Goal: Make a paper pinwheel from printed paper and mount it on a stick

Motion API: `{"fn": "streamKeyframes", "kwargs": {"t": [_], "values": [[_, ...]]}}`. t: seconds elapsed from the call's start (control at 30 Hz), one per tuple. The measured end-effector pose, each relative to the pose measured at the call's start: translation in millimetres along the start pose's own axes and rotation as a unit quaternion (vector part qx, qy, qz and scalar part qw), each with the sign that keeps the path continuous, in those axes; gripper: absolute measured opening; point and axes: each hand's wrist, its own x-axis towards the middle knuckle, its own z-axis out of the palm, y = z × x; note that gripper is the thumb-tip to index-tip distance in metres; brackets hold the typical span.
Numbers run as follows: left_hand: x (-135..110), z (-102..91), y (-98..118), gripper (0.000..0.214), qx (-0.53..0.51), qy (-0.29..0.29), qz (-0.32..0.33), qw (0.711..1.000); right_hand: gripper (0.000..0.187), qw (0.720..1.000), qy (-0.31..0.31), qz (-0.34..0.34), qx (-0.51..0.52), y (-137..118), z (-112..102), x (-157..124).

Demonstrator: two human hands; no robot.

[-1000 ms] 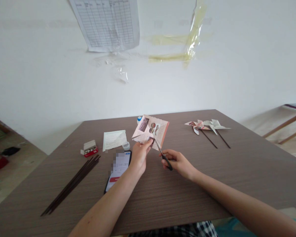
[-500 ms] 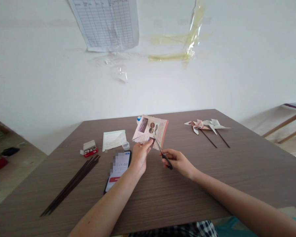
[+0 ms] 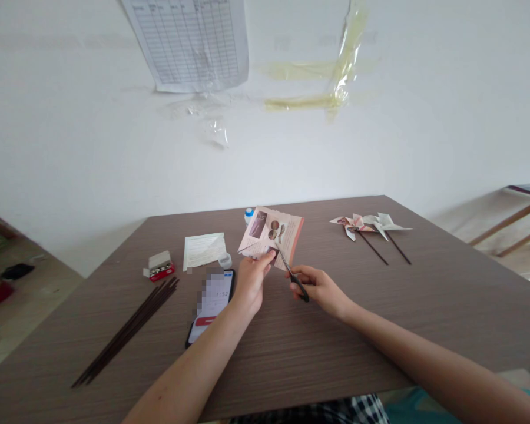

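Observation:
My left hand grips the lower edge of a printed paper square, its thumb on top. The paper is held tilted above the table, with a slit near its left corner. In my right hand is a pair of black-handled scissors, the fingers in the handles. The blades lie at the paper's lower right part, close to my left thumb. Whether the blades are fully closed I cannot make out.
On the brown table lie two paper pinwheels on sticks, a phone, dark sticks, a small red box, a pale sheet and a clear cap. A blue-capped bottle stands behind the paper.
The paper has shifted very slightly to the right in my left hand. Both hands and the scissors stay almost where they were.

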Motion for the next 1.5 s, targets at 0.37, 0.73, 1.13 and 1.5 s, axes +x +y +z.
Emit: {"fn": "streamKeyframes", "kwargs": {"t": [0.37,0.73,1.13,1.5], "values": [[0,0.6,1,0.055,0.001,-0.001,0.003,1.000,0.068,1.000,-0.005,-0.003,-0.011,-3,0,0],[14,-8.1,4,0.048,0.009,0.043,0.022,0.999,0.051,0.997,-0.027,-0.011,-0.078,-7,-6,-5],[21,-13.7,5,0.032,0.078,0.017,0.026,0.996,0.048,0.978,0.158,-0.102,-0.087,-15,-35,-3],[13,-11.3,6,0.021,0.188,-0.081,0.023,0.979,0.047,0.947,0.267,-0.061,-0.167,4,-56,21]]}}
